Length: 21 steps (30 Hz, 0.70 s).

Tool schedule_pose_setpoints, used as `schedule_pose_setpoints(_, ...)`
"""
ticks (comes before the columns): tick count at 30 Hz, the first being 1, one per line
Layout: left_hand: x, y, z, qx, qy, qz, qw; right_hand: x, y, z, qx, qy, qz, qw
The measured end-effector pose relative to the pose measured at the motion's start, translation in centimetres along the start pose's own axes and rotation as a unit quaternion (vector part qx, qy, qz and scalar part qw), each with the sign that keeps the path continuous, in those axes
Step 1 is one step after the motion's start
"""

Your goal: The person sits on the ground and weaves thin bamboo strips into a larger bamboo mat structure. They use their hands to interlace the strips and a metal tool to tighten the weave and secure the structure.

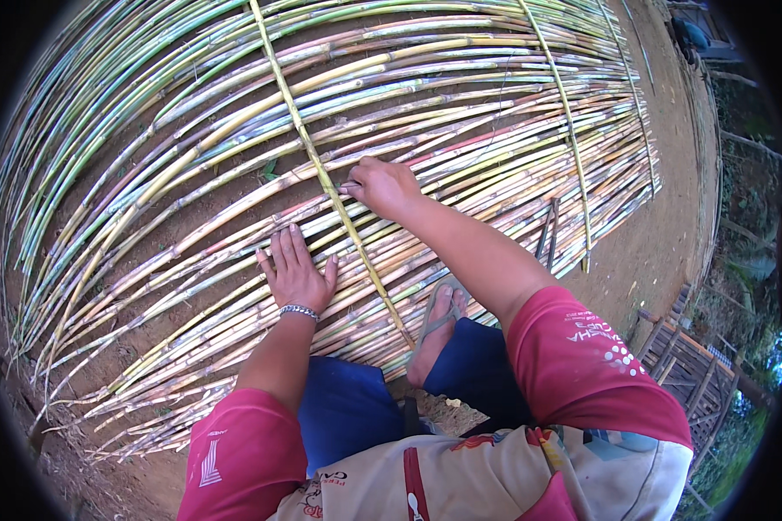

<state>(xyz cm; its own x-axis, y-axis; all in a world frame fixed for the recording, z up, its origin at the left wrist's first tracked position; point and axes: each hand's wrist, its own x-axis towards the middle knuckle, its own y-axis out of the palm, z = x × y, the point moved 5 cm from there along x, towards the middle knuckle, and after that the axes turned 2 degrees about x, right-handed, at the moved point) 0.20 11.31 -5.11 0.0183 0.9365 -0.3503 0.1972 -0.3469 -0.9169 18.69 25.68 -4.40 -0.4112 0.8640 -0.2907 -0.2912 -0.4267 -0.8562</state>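
Note:
Long jointed canes (487, 178), green, yellow and purplish, lie side by side on the ground as a wide mat. A thin yellow-green cross pole (297, 122) runs over them. My left hand (300, 276), with a chain bracelet at the wrist, presses flat on the canes left of this pole, fingers spread. Just right of the pole, my right hand (384, 188) is closed in a pinch, its fingertips at the pole's edge. What the fingertips hold is too small to make out. A dark two-handled tool (548, 230), like pincers, rests on the canes right of my right forearm.
Two more cross poles, a middle one (565, 113) and a far-right one (639, 95), span the mat. My sandalled foot (434, 334) is on the canes' near edge. Bare earth (673, 156) borders the right side, with a slatted wooden structure (686, 373) beyond.

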Motion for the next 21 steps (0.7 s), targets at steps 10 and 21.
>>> schedule_pose_setpoints(10,0.0,0.3,0.2,0.015,-0.002,0.003,1.0,-0.1,-0.3,0.6,-0.012,-0.009,-0.067,0.998)
schedule_pose_setpoints(21,0.1,0.2,-0.1,0.016,-0.01,0.021,1.0,2.5,-3.3,0.8,0.001,-0.042,-0.314,0.949)
